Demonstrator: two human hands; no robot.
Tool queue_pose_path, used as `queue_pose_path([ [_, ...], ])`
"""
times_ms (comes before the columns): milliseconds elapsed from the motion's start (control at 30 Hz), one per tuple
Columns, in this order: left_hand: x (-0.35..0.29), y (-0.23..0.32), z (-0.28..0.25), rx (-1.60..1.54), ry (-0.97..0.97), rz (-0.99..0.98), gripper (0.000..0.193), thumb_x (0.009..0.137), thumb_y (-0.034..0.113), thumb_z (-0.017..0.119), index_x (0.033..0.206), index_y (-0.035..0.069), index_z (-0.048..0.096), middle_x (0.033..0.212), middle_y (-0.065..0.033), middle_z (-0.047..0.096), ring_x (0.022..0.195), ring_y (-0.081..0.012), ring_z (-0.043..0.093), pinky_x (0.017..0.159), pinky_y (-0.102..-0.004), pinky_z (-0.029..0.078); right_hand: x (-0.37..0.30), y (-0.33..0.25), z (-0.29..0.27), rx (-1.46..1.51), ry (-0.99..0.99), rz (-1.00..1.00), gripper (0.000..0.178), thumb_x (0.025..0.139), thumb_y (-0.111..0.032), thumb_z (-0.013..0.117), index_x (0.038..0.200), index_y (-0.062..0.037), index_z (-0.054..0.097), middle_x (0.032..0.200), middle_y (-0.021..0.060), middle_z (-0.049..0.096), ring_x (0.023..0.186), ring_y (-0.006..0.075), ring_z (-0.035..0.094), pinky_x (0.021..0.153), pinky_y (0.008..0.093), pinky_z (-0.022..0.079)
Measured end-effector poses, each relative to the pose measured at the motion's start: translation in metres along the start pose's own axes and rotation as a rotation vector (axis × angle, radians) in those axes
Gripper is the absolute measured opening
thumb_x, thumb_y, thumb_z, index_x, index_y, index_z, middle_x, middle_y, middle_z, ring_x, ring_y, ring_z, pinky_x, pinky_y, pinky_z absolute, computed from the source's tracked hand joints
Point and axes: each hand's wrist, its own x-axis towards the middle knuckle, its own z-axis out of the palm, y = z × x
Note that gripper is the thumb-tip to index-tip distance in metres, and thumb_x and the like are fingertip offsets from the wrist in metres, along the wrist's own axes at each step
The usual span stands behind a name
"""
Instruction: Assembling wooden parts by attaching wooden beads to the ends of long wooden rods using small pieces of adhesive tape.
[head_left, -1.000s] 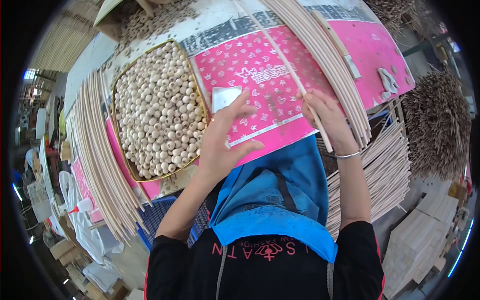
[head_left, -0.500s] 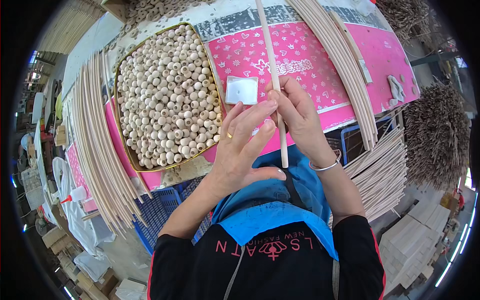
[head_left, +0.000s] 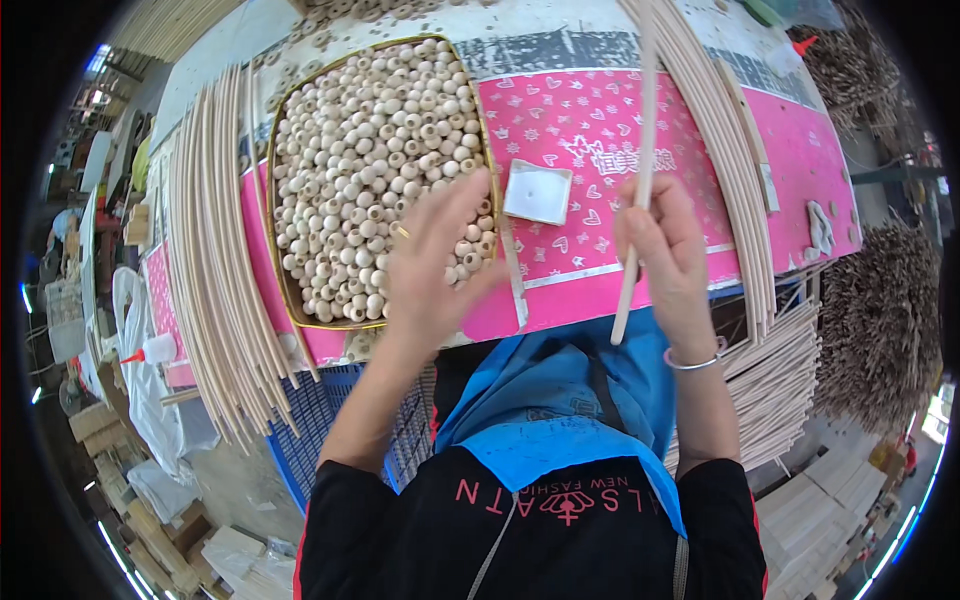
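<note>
My right hand [head_left: 675,250] grips a pale wooden rod [head_left: 648,110] near its lower end, with thumb and fingers wrapped round it. The rod stands slightly tilted, its lower tip showing below the hand. My left hand [head_left: 430,265], smeared by motion, reaches over the right side of a gold-rimmed tray [head_left: 291,300]. Its fingers are stretched and apart, and I see nothing in them. Round wooden beads with holes [head_left: 370,160] fill the tray. Between the tray and my right hand sits a small square white box [head_left: 540,190] with white content.
Bundles of wooden rods lie on the pink-covered table [head_left: 560,245], left [head_left: 215,220] and right [head_left: 725,150]. More rods [head_left: 775,370] are stacked below the right edge. A grey cloth [head_left: 820,228] lies far right. Blue crates [head_left: 310,430] stand under the table.
My left hand has left the rod and moved left to the beads. My right hand has shifted right, still holding the rod. The whole view has shifted slightly.
</note>
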Motion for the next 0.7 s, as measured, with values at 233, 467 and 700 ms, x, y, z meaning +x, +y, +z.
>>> queue_pose_path([
  [233,0.036,-0.059,-0.023,0.302,-0.124,-0.074,0.026,0.085,0.011,0.071,0.111,0.009,0.07,0.101,-0.0059,0.067,0.096,-0.0273,0.062,0.084,-0.0397,0.049,0.038,-0.01,-0.01,-0.331,0.043,-0.175,0.016,0.099,-0.01,0.065,0.111,-0.003,0.057,0.081,0.0008,0.061,0.073,0.0054,0.059,0.061,0.0203,0.047],
  [467,0.063,-0.08,0.017,0.585,-0.237,0.153,0.014,0.081,0.009,0.07,0.095,0.01,0.072,0.091,-0.0069,0.059,0.095,-0.0268,0.061,0.084,-0.04,0.047,0.061,0.007,0.01,-0.566,0.054,-0.371,0.01,0.098,-0.012,0.065,0.102,-0.0025,0.063,0.08,0.006,0.065,0.074,0.0128,0.066,0.063,0.0271,0.05],
  [700,0.063,-0.068,0.009,0.463,-0.201,0.13,0.016,0.082,0.008,0.07,0.098,0.007,0.069,0.095,-0.0092,0.063,0.092,-0.0268,0.064,0.08,-0.0401,0.05,0.065,0.017,0.02,-0.724,-0.01,-0.361,0.011,0.098,-0.011,0.064,0.104,-0.0013,0.064,0.085,0.0078,0.067,0.077,0.0138,0.066,0.066,0.0284,0.049],
])
